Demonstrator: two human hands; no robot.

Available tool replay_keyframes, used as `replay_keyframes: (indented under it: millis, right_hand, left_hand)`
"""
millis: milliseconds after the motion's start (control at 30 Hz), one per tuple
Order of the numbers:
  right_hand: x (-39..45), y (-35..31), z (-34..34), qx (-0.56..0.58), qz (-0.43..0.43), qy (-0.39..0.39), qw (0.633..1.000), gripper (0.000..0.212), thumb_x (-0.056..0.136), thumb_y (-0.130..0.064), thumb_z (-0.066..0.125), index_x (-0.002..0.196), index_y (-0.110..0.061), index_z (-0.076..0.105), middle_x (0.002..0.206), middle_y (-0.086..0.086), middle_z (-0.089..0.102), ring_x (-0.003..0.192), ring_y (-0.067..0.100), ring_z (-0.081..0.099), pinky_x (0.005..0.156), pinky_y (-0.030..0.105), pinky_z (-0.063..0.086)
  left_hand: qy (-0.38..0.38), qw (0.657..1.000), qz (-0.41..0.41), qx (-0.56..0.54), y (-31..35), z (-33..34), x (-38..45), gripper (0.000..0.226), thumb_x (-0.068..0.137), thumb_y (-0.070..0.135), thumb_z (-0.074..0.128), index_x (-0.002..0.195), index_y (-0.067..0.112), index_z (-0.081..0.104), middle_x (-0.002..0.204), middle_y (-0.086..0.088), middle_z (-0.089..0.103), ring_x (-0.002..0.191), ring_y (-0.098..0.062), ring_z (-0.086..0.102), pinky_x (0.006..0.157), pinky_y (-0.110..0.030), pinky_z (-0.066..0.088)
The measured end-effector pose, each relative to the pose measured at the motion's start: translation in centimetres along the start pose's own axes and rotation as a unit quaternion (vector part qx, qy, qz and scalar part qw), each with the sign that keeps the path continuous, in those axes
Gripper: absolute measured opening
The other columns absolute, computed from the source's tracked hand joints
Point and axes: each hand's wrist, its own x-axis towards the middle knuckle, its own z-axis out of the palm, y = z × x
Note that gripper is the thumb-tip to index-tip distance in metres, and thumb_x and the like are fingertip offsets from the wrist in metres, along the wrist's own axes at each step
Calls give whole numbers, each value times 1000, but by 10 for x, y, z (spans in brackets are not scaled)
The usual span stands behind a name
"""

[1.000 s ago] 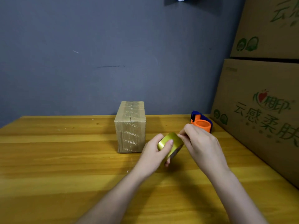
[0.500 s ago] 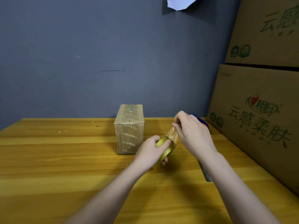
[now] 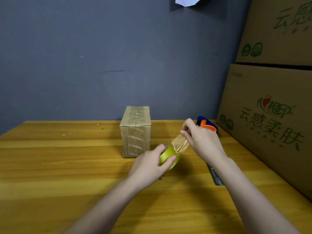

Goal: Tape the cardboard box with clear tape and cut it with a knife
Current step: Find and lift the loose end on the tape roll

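1. While the left hand (image 3: 150,164) grips the roll (image 3: 169,156) to brace it, the right hand (image 3: 200,141) pinches the free end of the strip (image 3: 179,143), held taut toward two o'clock.
2. At eleven o'clock from the roll, just beside it, the box (image 3: 135,131) stands on the surface (image 3: 59,166), within reach for taping.
3. Behind the right hand lies a blue-orange dispenser (image 3: 208,124); a ruler-like bar (image 3: 215,176) shows at four o'clock. No knife can be made out.

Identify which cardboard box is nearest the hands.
The small cardboard box standing alone mid-table, strips of tape already on it, just left of the tape roll. The two big printed cartons are stacked at the right edge.
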Motion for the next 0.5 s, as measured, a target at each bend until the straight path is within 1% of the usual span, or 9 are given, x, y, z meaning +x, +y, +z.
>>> replay_keyframes:
  millis: [33,67,133,167,267,333,400,433,500]
  right_hand:
    - [1,-1,-2,-3,-7,6,1000,15,95,-39,42,97,-24,42,71,-4,66,57,15,61,49,35,53]
    - [1,-2,-5,-5,-16,16,1000,16,95,-39,43,96,-23,43,70,-4,66,56,16,61,48,35,51]
    - [3,-5,-13,-17,-43,56,997,16,94,-37,46,93,-21,45,66,-5,64,53,18,59,43,33,48]
    - [4,-8,-18,-22,-56,80,995,16,94,-36,47,92,-20,46,64,-6,61,51,17,58,41,32,46]
    - [4,-17,-32,-35,-95,137,985,15,93,-33,50,90,-19,49,63,-6,59,50,14,56,37,29,41]
    - [4,-24,-37,-54,-134,157,977,16,95,-32,48,88,-17,51,63,-5,59,50,15,56,37,28,39]
    - [4,-29,-40,-60,-159,181,969,18,96,-30,47,87,-16,53,63,-3,58,50,16,54,37,29,41]
    - [5,-31,-41,-58,-167,191,965,18,96,-29,46,86,-16,54,62,-3,58,50,17,54,37,30,41]
    - [10,-34,-40,-61,-180,191,963,21,97,-29,44,86,-15,55,63,-1,58,50,18,55,38,33,43]
  left_hand:
    - [9,998,5,58,3,-1,-1,24,89,59,40,97,36,44,69,2,70,64,-13,69,70,-31,52]
    - [18,996,5,83,5,0,0,29,90,59,37,104,35,44,71,2,70,70,-16,70,73,-32,52]
    - [35,995,-9,89,7,3,3,34,90,59,35,106,31,45,76,0,71,76,-22,70,77,-36,53]
    - [38,997,-26,65,6,4,6,32,90,59,36,101,31,47,77,-1,72,74,-23,70,77,-38,54]
    - [-2,989,-98,-107,-3,7,15,29,90,53,45,78,27,47,59,-1,67,52,-22,66,68,-43,58]
    - [-2,976,-119,-182,-3,8,18,28,90,50,47,86,23,52,52,-1,63,46,-21,63,61,-43,59]
    - [17,960,-142,-240,2,7,21,35,92,46,49,101,12,53,44,1,61,39,-13,60,50,-29,56]
    - [22,945,-155,-287,5,8,21,34,93,42,49,103,9,51,39,2,59,35,-9,57,44,-23,51]
    - [14,904,-183,-386,10,9,20,35,94,38,50,108,6,48,36,1,56,30,-9,53,36,-19,45]
